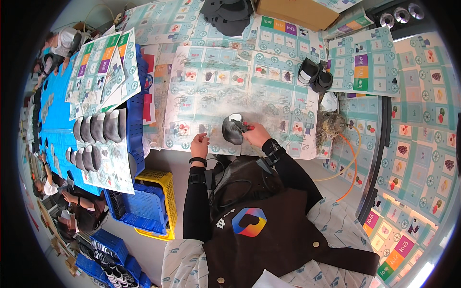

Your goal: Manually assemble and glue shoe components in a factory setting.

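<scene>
My right hand (258, 135) is closed round a small dark tool with a red part (247, 126); its exact kind is hard to make out. The tool touches or hovers over a rounded dark-grey piece (232, 134) with a white patch on top, near the front edge of the papered table (206, 106). To the left of that piece, my left hand (200, 145) has its fingers curled in, with nothing visible in them. Dark smudges and streaks mark the paper around the work.
Rows of dark curved pieces (96, 127) rest on sheets at left, beside a blue crate (139, 105). Blue (146, 204) and yellow crates (169, 204) stand below. Dark pieces (314, 75) lie at right, near an orange hose (354, 168). Other people work far left.
</scene>
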Demonstrator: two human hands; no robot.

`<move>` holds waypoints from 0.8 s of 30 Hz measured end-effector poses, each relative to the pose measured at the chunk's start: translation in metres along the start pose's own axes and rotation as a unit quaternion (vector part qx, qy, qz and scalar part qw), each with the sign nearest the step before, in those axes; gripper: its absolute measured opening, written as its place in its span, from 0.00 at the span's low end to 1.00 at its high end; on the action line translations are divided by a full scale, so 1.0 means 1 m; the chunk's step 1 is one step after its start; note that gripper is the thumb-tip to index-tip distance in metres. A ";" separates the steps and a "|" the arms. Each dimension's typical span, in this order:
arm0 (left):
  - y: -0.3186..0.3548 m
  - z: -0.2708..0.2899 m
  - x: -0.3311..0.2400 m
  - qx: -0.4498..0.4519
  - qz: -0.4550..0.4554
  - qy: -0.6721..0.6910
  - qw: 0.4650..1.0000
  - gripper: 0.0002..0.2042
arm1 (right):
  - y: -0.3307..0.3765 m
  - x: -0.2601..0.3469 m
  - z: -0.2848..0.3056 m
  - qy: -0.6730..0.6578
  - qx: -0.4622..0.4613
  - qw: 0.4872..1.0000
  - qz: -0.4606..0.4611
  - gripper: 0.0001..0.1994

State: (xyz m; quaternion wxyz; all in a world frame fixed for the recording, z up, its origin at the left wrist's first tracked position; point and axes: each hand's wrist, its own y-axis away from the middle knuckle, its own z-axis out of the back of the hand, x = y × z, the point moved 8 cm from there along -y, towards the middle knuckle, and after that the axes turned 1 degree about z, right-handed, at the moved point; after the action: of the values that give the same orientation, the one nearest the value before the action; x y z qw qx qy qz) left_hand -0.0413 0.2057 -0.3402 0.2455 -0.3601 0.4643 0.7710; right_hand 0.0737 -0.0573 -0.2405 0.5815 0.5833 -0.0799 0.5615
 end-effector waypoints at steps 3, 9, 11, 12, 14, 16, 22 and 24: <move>0.001 0.001 0.004 0.000 0.000 0.000 1.000 0.12 | 0.005 0.006 -0.001 -0.008 0.025 1.000 0.004 0.07; 0.001 0.001 0.007 0.001 -0.001 -0.003 1.000 0.12 | 0.005 0.000 -0.006 0.026 0.069 0.997 0.012 0.07; -0.001 -0.001 0.008 0.002 -0.001 -0.002 1.000 0.13 | 0.005 -0.001 -0.004 0.044 0.076 0.996 0.007 0.07; -0.002 -0.004 0.008 0.012 0.002 -0.025 1.000 0.13 | 0.005 -0.002 -0.004 0.062 0.085 0.994 0.002 0.07; -0.007 -0.012 0.007 0.023 0.005 -0.048 0.999 0.13 | 0.006 -0.005 -0.004 0.058 0.086 0.995 -0.012 0.07; -0.015 -0.026 -0.010 0.038 -0.082 -0.109 0.990 0.14 | 0.007 -0.006 -0.007 0.056 0.090 0.994 -0.024 0.07; -0.048 -0.060 -0.026 0.098 -0.154 -0.213 0.960 0.14 | 0.011 -0.002 -0.007 0.025 0.036 0.999 0.012 0.08; -0.049 -0.067 -0.028 0.112 -0.165 -0.245 0.949 0.13 | 0.013 -0.012 -0.013 0.036 0.109 0.992 -0.048 0.11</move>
State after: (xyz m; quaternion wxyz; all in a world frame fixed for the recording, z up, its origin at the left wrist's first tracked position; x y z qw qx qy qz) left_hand 0.0332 0.1665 -0.3655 0.5142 -0.2013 0.4076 0.7273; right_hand 0.0521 -0.0578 -0.2453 0.5429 0.6257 0.0311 0.5593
